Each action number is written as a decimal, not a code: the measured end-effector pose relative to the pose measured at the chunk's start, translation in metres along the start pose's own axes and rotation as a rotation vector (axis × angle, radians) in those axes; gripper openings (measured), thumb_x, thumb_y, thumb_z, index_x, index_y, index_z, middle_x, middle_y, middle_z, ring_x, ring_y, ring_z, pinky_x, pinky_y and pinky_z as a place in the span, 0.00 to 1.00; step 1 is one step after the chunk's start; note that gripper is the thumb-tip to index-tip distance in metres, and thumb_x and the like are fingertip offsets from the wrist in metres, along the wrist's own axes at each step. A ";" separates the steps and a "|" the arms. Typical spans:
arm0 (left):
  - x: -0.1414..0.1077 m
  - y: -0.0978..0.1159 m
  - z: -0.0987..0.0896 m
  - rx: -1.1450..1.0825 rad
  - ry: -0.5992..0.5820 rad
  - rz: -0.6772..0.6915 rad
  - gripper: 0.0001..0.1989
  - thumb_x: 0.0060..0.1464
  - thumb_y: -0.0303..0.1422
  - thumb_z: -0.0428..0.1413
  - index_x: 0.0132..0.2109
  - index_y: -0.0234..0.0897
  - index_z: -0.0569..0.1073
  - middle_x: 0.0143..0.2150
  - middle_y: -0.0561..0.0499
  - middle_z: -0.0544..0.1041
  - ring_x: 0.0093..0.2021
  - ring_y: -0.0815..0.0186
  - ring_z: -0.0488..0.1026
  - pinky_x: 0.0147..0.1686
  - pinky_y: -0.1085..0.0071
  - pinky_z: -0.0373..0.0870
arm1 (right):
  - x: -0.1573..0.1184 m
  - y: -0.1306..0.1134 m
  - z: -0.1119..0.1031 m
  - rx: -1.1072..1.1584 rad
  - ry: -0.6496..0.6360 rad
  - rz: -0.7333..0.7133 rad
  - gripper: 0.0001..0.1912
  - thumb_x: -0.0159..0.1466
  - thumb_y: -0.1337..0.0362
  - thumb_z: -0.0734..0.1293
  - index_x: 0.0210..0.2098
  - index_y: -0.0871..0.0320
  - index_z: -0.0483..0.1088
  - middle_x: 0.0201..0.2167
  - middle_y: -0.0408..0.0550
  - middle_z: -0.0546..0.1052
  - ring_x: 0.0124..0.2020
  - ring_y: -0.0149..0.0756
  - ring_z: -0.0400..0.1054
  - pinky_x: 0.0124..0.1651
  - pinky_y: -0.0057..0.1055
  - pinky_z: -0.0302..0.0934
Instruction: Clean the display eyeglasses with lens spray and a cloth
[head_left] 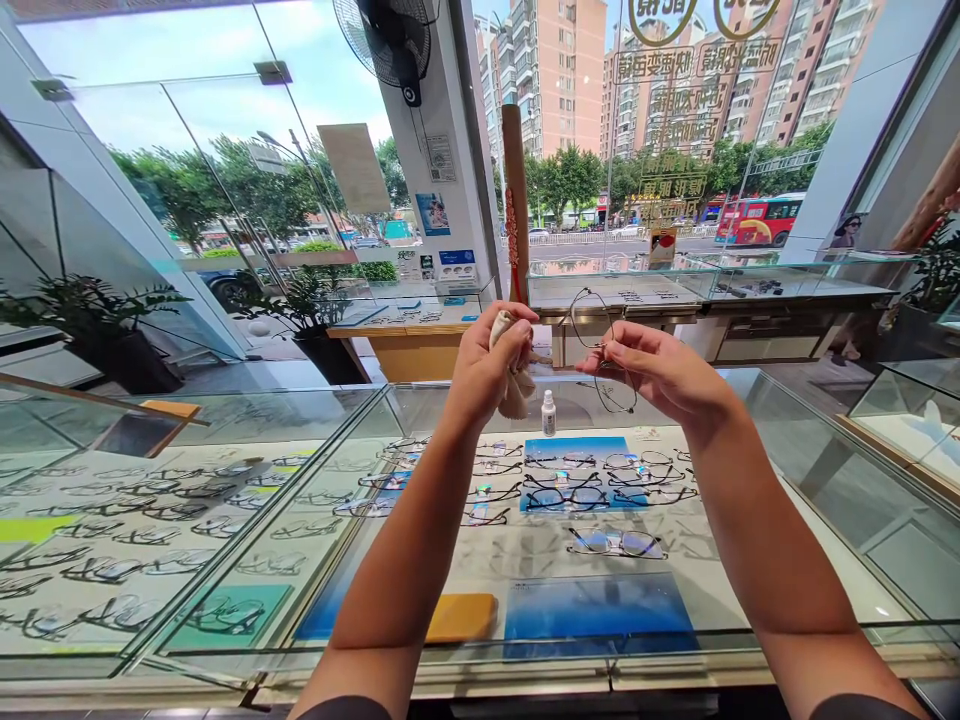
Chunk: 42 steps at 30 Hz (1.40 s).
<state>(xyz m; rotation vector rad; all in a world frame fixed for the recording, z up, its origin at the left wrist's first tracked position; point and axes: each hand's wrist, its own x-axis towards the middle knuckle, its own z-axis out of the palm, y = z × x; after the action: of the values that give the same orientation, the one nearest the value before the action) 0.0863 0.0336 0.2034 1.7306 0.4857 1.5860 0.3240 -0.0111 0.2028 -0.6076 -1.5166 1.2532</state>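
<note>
My left hand [491, 365] is closed around a crumpled beige cloth [514, 393], part of which hangs below the fingers. To its right, my right hand [654, 368] pinches a pair of thin-rimmed eyeglasses [574, 318] near the middle of the frame. The glasses are turned on end, one round rim above the fingers and the other below. Cloth and glasses are apart, both held up over the glass display counter [450, 560]. Just below and between the hands, a small white bottle [549, 414] stands upright on the counter.
Several eyeglasses [566, 495] lie in rows under the hands, some over blue panels [600, 610]. An orange-yellow case [461, 617] is near the front edge. Another glass case [112, 540] of frames adjoins at left. A wall fan [386, 40] and potted plants [300, 310] are farther back.
</note>
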 end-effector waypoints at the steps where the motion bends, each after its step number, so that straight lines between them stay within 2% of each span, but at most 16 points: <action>1: -0.002 0.002 0.001 0.094 0.013 0.059 0.10 0.63 0.44 0.64 0.43 0.43 0.80 0.31 0.53 0.73 0.27 0.68 0.67 0.30 0.69 0.68 | -0.001 -0.001 0.000 -0.004 -0.001 -0.004 0.18 0.63 0.50 0.80 0.35 0.54 0.73 0.38 0.46 0.81 0.49 0.40 0.77 0.65 0.45 0.67; 2: -0.003 0.003 0.002 0.196 0.019 0.134 0.11 0.62 0.44 0.65 0.44 0.43 0.80 0.35 0.51 0.76 0.31 0.67 0.71 0.33 0.68 0.71 | -0.001 -0.002 0.001 -0.008 -0.007 -0.013 0.18 0.63 0.50 0.80 0.35 0.53 0.73 0.37 0.46 0.81 0.48 0.40 0.77 0.64 0.44 0.67; 4: -0.006 0.006 0.006 0.385 0.004 0.313 0.19 0.58 0.44 0.69 0.53 0.43 0.80 0.49 0.45 0.81 0.46 0.60 0.78 0.46 0.64 0.75 | -0.001 -0.003 0.002 -0.017 -0.027 -0.036 0.17 0.65 0.50 0.79 0.35 0.53 0.73 0.36 0.45 0.80 0.46 0.39 0.77 0.63 0.42 0.67; 6: -0.007 0.006 0.009 0.521 -0.034 0.456 0.32 0.53 0.45 0.73 0.62 0.43 0.77 0.61 0.42 0.79 0.60 0.53 0.75 0.57 0.60 0.74 | 0.000 -0.003 0.004 -0.033 -0.047 -0.060 0.16 0.66 0.51 0.78 0.35 0.54 0.73 0.35 0.44 0.79 0.44 0.37 0.75 0.60 0.40 0.67; 8: -0.007 0.005 0.011 0.606 -0.055 0.515 0.39 0.51 0.47 0.74 0.67 0.43 0.74 0.65 0.40 0.77 0.65 0.51 0.73 0.61 0.57 0.72 | 0.000 -0.002 0.004 -0.062 -0.064 -0.076 0.15 0.68 0.52 0.77 0.35 0.54 0.73 0.34 0.43 0.77 0.41 0.35 0.74 0.57 0.39 0.67; 12: -0.009 0.004 0.013 0.654 -0.011 0.522 0.35 0.52 0.48 0.74 0.64 0.43 0.77 0.61 0.41 0.81 0.61 0.52 0.77 0.63 0.56 0.72 | -0.003 -0.003 0.004 -0.157 -0.079 -0.108 0.14 0.71 0.52 0.74 0.35 0.54 0.73 0.34 0.43 0.76 0.40 0.36 0.73 0.54 0.38 0.66; 17: -0.012 0.007 0.016 0.692 0.003 0.557 0.32 0.51 0.45 0.75 0.60 0.43 0.79 0.56 0.42 0.83 0.57 0.54 0.79 0.59 0.59 0.74 | -0.007 -0.007 0.001 -0.333 -0.046 -0.178 0.14 0.72 0.52 0.71 0.36 0.54 0.73 0.33 0.44 0.76 0.39 0.36 0.71 0.51 0.38 0.65; 20: -0.015 0.010 0.018 0.687 0.030 0.526 0.30 0.48 0.44 0.77 0.56 0.43 0.81 0.53 0.43 0.84 0.54 0.53 0.80 0.58 0.59 0.75 | -0.011 -0.011 0.003 -0.433 -0.014 -0.207 0.14 0.73 0.51 0.70 0.36 0.53 0.73 0.34 0.45 0.76 0.40 0.38 0.71 0.50 0.39 0.65; 22: -0.018 0.012 0.019 0.664 0.076 0.499 0.30 0.46 0.44 0.78 0.55 0.43 0.82 0.52 0.44 0.85 0.53 0.53 0.81 0.57 0.58 0.76 | -0.014 -0.013 0.008 -0.515 0.045 -0.256 0.14 0.73 0.50 0.70 0.38 0.53 0.74 0.36 0.46 0.77 0.42 0.40 0.71 0.52 0.40 0.65; 25: -0.021 0.016 0.020 0.653 0.190 0.511 0.31 0.44 0.44 0.78 0.54 0.43 0.82 0.52 0.44 0.85 0.53 0.52 0.81 0.57 0.57 0.76 | -0.021 -0.017 0.016 -0.665 0.224 -0.429 0.12 0.72 0.50 0.71 0.46 0.51 0.74 0.46 0.48 0.78 0.51 0.43 0.72 0.60 0.43 0.64; 27: -0.023 0.018 0.018 0.667 0.288 0.529 0.30 0.46 0.43 0.78 0.55 0.43 0.81 0.52 0.45 0.84 0.52 0.53 0.80 0.56 0.57 0.76 | -0.026 -0.020 0.021 -0.805 0.366 -0.583 0.18 0.68 0.51 0.75 0.51 0.51 0.74 0.52 0.50 0.77 0.57 0.46 0.71 0.64 0.45 0.62; 30: -0.024 0.021 0.015 0.679 0.399 0.538 0.29 0.49 0.43 0.77 0.56 0.41 0.80 0.52 0.45 0.84 0.50 0.55 0.80 0.56 0.58 0.76 | -0.030 -0.023 0.025 -0.994 0.513 -0.749 0.26 0.62 0.49 0.79 0.54 0.52 0.73 0.53 0.52 0.77 0.57 0.51 0.71 0.63 0.48 0.63; 32: -0.025 0.022 0.014 0.680 0.435 0.541 0.29 0.50 0.44 0.76 0.56 0.40 0.80 0.52 0.45 0.84 0.50 0.55 0.80 0.56 0.58 0.76 | -0.032 -0.023 0.027 -1.054 0.561 -0.784 0.26 0.63 0.48 0.78 0.54 0.52 0.73 0.53 0.53 0.78 0.56 0.52 0.72 0.63 0.49 0.63; 36: -0.025 0.024 0.013 0.674 0.449 0.542 0.28 0.51 0.44 0.75 0.55 0.40 0.80 0.51 0.45 0.84 0.51 0.55 0.81 0.55 0.59 0.76 | -0.033 -0.021 0.032 -1.091 0.630 -0.772 0.20 0.67 0.49 0.76 0.52 0.50 0.75 0.51 0.52 0.80 0.55 0.53 0.73 0.63 0.49 0.64; 42: -0.025 0.025 0.014 0.651 0.424 0.478 0.26 0.50 0.42 0.76 0.53 0.40 0.81 0.49 0.45 0.84 0.50 0.55 0.82 0.56 0.60 0.77 | -0.034 -0.018 0.033 -1.063 0.653 -0.774 0.16 0.68 0.51 0.76 0.50 0.49 0.76 0.48 0.51 0.81 0.53 0.52 0.74 0.62 0.49 0.64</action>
<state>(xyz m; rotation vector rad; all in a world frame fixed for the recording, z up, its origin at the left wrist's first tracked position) 0.0904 -0.0045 0.2045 2.0851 0.9263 2.3472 0.3095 -0.0593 0.2090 -0.8468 -1.5040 -0.4035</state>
